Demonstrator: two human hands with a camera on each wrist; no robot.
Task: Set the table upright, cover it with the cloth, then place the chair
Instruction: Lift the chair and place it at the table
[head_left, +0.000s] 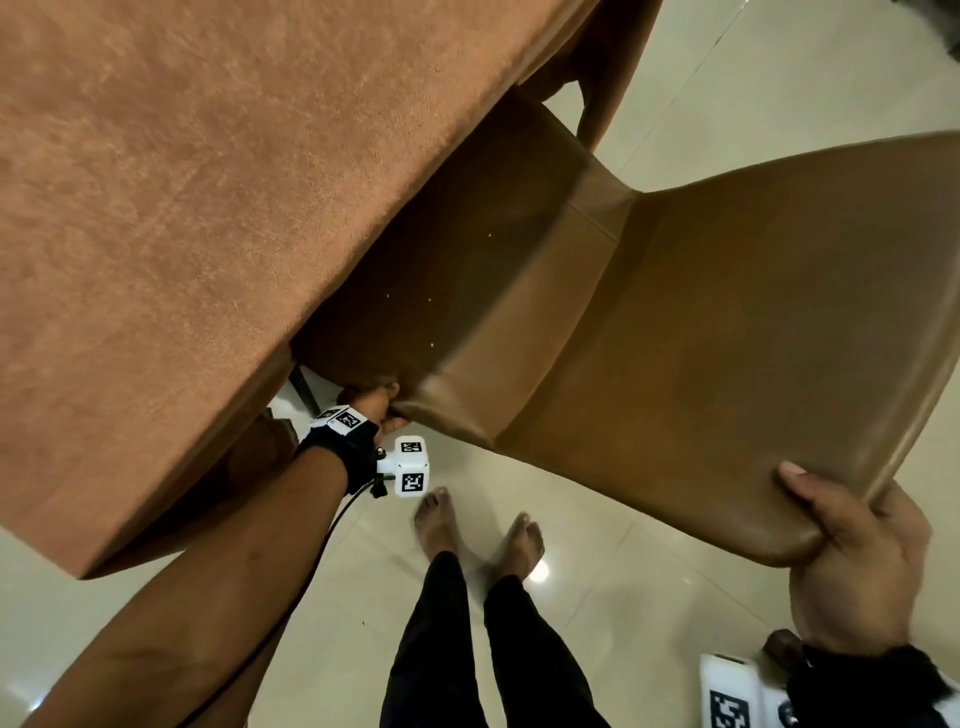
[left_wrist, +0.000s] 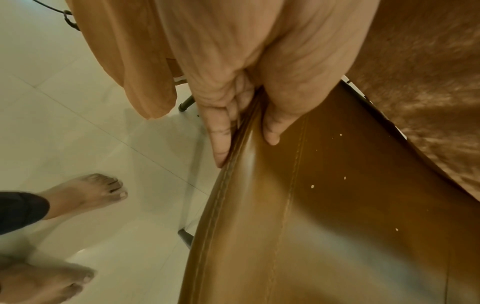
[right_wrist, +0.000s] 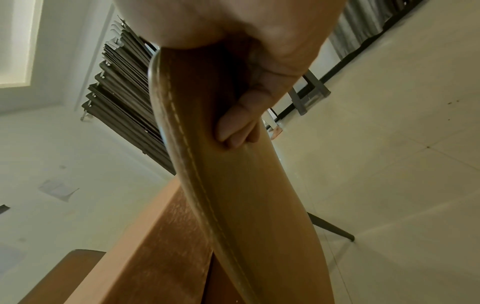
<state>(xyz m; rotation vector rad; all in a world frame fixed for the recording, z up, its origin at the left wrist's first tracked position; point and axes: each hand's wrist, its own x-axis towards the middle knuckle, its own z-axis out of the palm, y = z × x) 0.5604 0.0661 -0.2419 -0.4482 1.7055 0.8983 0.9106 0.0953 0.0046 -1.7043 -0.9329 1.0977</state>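
The rust-orange suede-like cloth (head_left: 197, 208) hides the worktop beneath it entirely and covers the front of the tan leather chair's (head_left: 675, 332) seat. The chair back runs off the head view's right edge. The right hand's (head_left: 857, 571) fingers are hidden behind the backrest there; the left hand (head_left: 376, 405) is mostly hidden under the seat edge.

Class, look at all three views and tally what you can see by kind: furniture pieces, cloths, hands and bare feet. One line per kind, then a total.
Furniture: 2, the table and the chair
Cloths: 1, the cloth
Hands: 2, left hand, right hand
Bare feet: 2
Total: 7
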